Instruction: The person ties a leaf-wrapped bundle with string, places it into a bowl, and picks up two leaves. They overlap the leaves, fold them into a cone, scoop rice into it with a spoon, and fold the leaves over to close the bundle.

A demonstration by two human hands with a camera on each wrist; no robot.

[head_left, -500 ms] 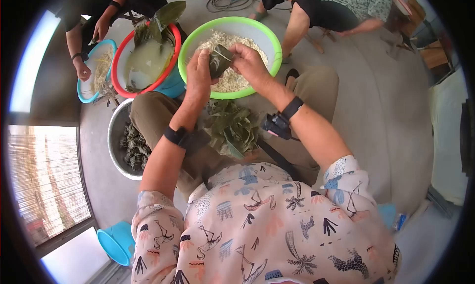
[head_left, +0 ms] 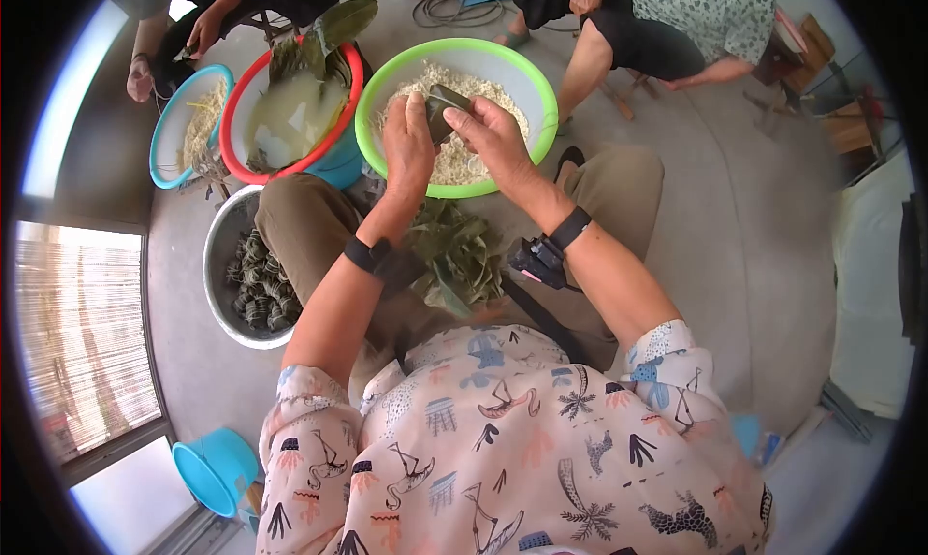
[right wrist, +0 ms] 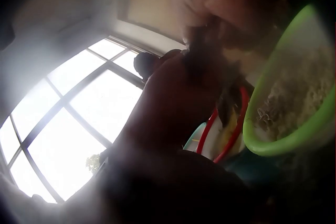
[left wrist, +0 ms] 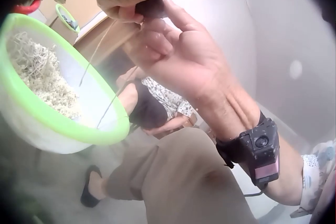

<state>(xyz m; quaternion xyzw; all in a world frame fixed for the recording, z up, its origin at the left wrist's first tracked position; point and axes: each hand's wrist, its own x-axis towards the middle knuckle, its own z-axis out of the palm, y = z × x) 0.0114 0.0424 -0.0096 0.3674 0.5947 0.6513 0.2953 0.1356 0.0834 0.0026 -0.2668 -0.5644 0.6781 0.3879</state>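
Leaf packet [head_left: 443, 108] is held in the double grip of both bare hands. Going from left to right: a blue-rimmed basin [head_left: 154, 157] is far to the left of the grip; a metal basin [head_left: 209, 270] with tied bundles [head_left: 263, 284] is left of it and nearer to the body; a red-rimmed tub [head_left: 226, 139] is just left of it. The left hand [head_left: 410, 144] grasps the packet on one side. Below the packet is a green-rimmed basin [head_left: 459, 44] with pale grain [head_left: 469, 168]; loose leaves [head_left: 452, 255] lie on the near side of the grip. The right hand [head_left: 498, 139] grasps the other side.

Compared with half a second ago, the right thumb lies more over the packet, and the pale string band across it is no longer plain to see. Strands of string [left wrist: 97, 51] hang from the grip in the left wrist view, so I judge that the tying is not yet finished.
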